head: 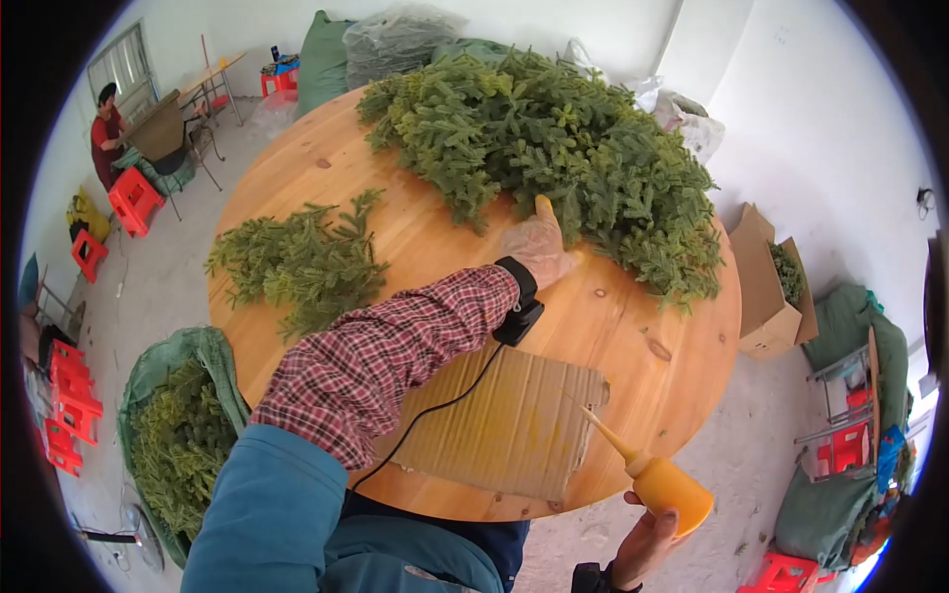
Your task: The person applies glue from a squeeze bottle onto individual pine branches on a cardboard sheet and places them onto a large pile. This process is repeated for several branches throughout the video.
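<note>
My left hand (535, 246), in a thin clear glove with a yellow-coated fingertip, reaches to the near edge of a large heap of green artificial fir sprigs (549, 141); whether it grips a sprig I cannot tell. My right hand (649, 545) holds an orange squeeze bottle with a long tapered nozzle (671, 495), tilted up and left over the table's near right edge. A glue-stained piece of corrugated cardboard (497, 422) lies on the round wooden table (660, 385) in front of me. A smaller pile of sprigs (304, 263) lies at the left.
A green woven sack of sprigs (182, 437) stands at the table's lower left, an open cardboard box (767, 296) at its right. Stuffed bags (400, 44) line the back wall. Red plastic stools (136, 200) stand at the left. A person (107, 137) is at the far left.
</note>
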A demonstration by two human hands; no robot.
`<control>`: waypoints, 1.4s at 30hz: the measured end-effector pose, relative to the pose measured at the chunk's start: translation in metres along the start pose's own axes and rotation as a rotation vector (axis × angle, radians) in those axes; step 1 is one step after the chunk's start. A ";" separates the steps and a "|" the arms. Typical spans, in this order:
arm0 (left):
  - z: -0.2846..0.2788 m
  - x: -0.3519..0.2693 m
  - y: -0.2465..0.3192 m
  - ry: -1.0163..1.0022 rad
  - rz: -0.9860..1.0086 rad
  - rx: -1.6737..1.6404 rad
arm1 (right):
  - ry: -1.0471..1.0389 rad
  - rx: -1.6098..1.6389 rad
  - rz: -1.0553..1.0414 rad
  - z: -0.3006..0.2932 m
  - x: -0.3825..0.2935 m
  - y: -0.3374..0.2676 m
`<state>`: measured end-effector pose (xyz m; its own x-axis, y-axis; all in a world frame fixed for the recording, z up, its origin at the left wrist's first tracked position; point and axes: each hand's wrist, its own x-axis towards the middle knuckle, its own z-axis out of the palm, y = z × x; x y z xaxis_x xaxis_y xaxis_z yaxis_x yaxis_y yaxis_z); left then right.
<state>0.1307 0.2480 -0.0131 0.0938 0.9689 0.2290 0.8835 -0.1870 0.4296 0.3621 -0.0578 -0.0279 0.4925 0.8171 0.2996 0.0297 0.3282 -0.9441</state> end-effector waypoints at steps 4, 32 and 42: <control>-0.003 0.011 -0.007 -0.090 -0.135 -0.022 | 0.018 -0.005 -0.001 -0.005 0.000 0.001; -0.126 -0.246 -0.023 -0.126 0.728 0.094 | -0.089 0.031 -0.045 -0.005 -0.005 -0.004; -0.107 -0.268 -0.021 -0.236 0.784 0.254 | -0.112 -0.122 -0.030 -0.004 -0.029 -0.010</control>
<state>0.0378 -0.0249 0.0097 0.7884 0.5888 0.1785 0.5972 -0.8020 0.0078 0.3513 -0.0871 -0.0275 0.3904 0.8576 0.3350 0.1515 0.2990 -0.9421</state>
